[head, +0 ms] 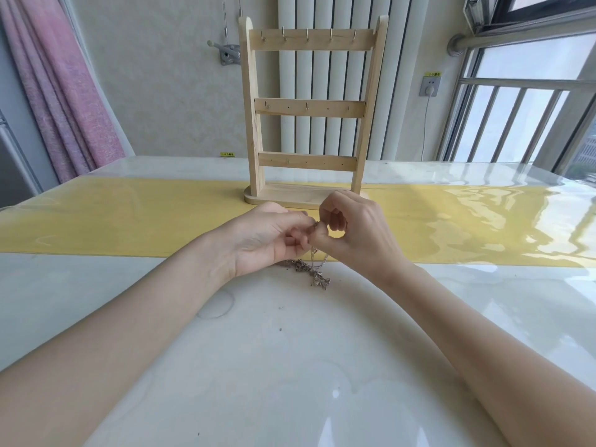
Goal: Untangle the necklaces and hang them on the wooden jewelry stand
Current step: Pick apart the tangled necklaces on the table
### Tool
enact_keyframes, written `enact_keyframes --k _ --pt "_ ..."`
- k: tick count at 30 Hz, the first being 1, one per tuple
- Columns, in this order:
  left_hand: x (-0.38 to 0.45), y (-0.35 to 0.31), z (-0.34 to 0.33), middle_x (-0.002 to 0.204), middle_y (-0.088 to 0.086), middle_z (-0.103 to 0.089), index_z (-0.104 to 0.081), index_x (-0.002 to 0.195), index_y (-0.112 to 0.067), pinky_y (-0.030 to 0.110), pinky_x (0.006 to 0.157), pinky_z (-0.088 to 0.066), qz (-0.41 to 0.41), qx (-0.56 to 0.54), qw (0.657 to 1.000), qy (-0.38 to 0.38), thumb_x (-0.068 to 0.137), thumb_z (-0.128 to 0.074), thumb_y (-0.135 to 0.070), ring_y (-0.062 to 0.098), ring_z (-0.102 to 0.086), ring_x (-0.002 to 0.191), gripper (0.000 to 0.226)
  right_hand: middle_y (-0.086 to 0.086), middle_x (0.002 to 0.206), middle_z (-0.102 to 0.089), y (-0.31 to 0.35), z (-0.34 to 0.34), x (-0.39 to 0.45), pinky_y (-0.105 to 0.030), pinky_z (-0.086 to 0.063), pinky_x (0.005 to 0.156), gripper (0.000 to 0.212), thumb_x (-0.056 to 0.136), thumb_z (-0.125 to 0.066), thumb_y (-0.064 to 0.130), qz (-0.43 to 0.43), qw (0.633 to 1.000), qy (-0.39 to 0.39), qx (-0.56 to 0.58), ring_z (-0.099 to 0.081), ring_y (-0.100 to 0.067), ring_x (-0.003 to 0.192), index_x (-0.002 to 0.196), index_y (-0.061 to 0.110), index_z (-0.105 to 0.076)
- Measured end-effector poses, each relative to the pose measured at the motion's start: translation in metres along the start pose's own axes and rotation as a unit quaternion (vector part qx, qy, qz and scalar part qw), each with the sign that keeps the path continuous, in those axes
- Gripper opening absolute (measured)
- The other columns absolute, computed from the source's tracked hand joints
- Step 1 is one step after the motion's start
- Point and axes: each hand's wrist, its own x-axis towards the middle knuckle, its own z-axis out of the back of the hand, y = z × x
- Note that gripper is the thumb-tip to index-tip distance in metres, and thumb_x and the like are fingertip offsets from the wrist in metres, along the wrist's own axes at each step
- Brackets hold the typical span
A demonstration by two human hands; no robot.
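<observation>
The necklaces [314, 269] form one tangled bundle of thin, silver-toned metal chain. The bundle's long axis runs roughly vertical in the head view: its upper end is held between the two hands, and its knotted lower end trails down toward the near edge of the surface [290, 366], where it appears to rest.

The left hand [271, 237] has its fingers curled, with thumb and fingertips pinching the top of the chain. The right hand [348, 227] is likewise curled, its thumb and forefinger pinching the same strand just beside the left fingertips. The two hands are touching or nearly touching.

The wooden jewelry stand [308, 114] stands upright beyond the hands, toward the far edge. It is pale, unfinished-looking wood: two side posts with rounded tops, three flat crossbars and a rounded base. Small metal hooks line the top bar, all bare.

The surface is glossy and white, crossed from side to side by a yellow band [129, 221], on which the stand's base sits
</observation>
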Motion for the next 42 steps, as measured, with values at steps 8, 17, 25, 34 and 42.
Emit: enact_keyframes --k 8,17,25,34,42 --pt "-0.001 -0.01 0.001 0.064 0.009 -0.05 -0.049 0.072 0.0 0.015 0.044 -0.043 -0.013 -0.07 0.996 -0.06 0.092 -0.046 0.006 0.007 -0.033 0.05 0.021 0.009 0.064 -0.048 -0.003 0.001 0.001 -0.014 -0.038 0.056 0.014 0.074 -0.055 0.022 -0.026 0.999 0.011 0.023 -0.044 -0.002 0.059 0.072 0.008 -0.059" --pt "-0.001 -0.008 0.002 0.056 0.004 -0.049 -0.052 0.069 -0.001 0.016 0.043 -0.043 -0.019 -0.055 0.996 -0.065 0.092 -0.046 0.007 0.006 -0.034 0.047 0.025 0.005 0.071 -0.058 -0.003 -0.001 0.005 -0.021 -0.045 0.06 0.011 0.079 -0.062 0.014 -0.03 0.999 -0.001 0.04 -0.05 -0.012 0.064 0.079 0.007 -0.07" --pt "0.001 -0.003 0.0 0.054 -0.002 -0.047 -0.051 0.068 -0.006 0.014 0.047 -0.043 -0.041 0.069 0.995 -0.059 0.091 -0.046 0.007 0.004 -0.042 0.039 0.027 0.008 0.066 -0.051 -0.001 -0.001 0.004 -0.015 -0.043 0.057 0.02 0.073 -0.052 0.025 -0.025 0.998 0.016 0.05 -0.047 -0.008 0.062 0.072 0.009 -0.064" --pt "0.001 -0.003 0.003 0.051 -0.002 -0.046 -0.05 0.07 -0.004 0.015 0.045 -0.043 -0.027 0.042 0.998 -0.046 0.093 -0.045 0.006 0.004 -0.041 0.038 0.025 0.018 0.058 -0.049 0.002 0.0 0.005 -0.012 -0.041 0.057 0.008 0.07 -0.061 0.015 -0.062 0.996 0.045 0.054 -0.051 -0.001 0.059 0.07 0.008 -0.064" --pt "0.001 -0.006 0.003 0.057 0.003 -0.044 -0.049 0.074 -0.001 0.015 0.044 -0.04 0.0 -0.082 0.996 -0.043 0.092 -0.044 0.008 0.007 -0.035 0.047 0.021 0.011 0.062 -0.054 0.003 0.002 0.005 -0.017 -0.044 0.058 0.004 0.072 -0.067 0.015 -0.079 0.993 0.053 0.068 -0.052 -0.007 0.064 0.072 0.013 -0.063"
